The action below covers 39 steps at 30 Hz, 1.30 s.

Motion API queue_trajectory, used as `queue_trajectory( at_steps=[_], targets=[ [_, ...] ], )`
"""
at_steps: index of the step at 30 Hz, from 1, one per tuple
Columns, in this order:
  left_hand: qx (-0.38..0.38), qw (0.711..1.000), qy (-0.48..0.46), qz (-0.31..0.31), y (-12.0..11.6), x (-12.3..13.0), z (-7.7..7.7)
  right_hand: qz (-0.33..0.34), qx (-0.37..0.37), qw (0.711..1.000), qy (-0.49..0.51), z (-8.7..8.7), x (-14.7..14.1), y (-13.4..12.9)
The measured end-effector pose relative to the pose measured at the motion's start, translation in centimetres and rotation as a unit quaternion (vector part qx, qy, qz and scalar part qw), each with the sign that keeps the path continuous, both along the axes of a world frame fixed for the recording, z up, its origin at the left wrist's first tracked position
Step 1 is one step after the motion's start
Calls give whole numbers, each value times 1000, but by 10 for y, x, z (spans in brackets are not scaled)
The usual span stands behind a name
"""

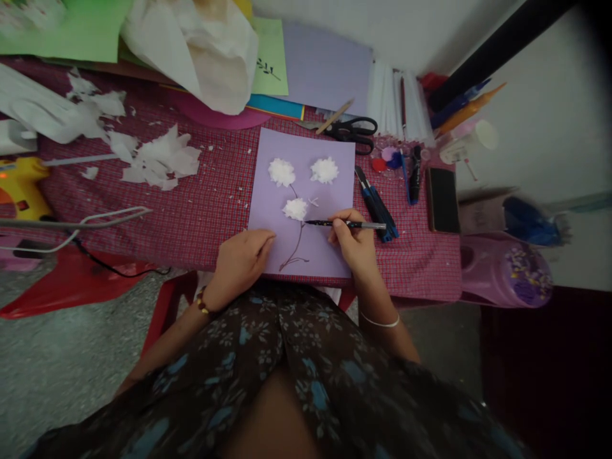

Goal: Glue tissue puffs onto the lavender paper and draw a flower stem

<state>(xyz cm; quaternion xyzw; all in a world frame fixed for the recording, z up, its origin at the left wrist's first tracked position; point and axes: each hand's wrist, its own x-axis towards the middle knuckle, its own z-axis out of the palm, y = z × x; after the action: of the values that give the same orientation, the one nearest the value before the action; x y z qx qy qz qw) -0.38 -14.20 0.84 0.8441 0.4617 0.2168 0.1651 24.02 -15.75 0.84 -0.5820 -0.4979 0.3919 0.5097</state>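
A purple sheet (322, 248) lies on the red checked cloth, bearing three fluffy white blossoms, one of them at the middle (295, 208). Thin brown stem lines (297, 245) run below and between them. My right hand (354, 241) is closed on a dark pen (358, 224), whose tip is at the sheet just under the middle blossom. At the sheet's lower left edge rests my left hand (245, 257), its fingers curled together; whether anything is under them is hidden.
Black scissors (351, 131) and a pencil (335, 116) lie behind the sheet. Right of it are a blue cutter (377, 204), a marker (415, 175) and a phone (442, 200). Torn white paper (165, 158) and a yellow glue gun (23, 188) are at left.
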Motion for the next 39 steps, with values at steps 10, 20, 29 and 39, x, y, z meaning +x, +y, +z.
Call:
queue_trajectory(
  at_steps=[10, 20, 29, 39],
  targets=[
    [-13, 996, -72, -52, 3, -10, 1, -56, 10, 990, 131, 0, 1, 4],
    [-36, 991, -108, -68, 6, -10, 7, -82, -11, 985, 153, 4, 4, 10],
    [-61, 963, -258, 41, 5, -9, 2, -86, -20, 984, 158, 4, 2, 11],
    [-70, 939, -336, 21, 0, -8, -8, -111, 37, 979, 165, 4, 0, 8]
  ],
)
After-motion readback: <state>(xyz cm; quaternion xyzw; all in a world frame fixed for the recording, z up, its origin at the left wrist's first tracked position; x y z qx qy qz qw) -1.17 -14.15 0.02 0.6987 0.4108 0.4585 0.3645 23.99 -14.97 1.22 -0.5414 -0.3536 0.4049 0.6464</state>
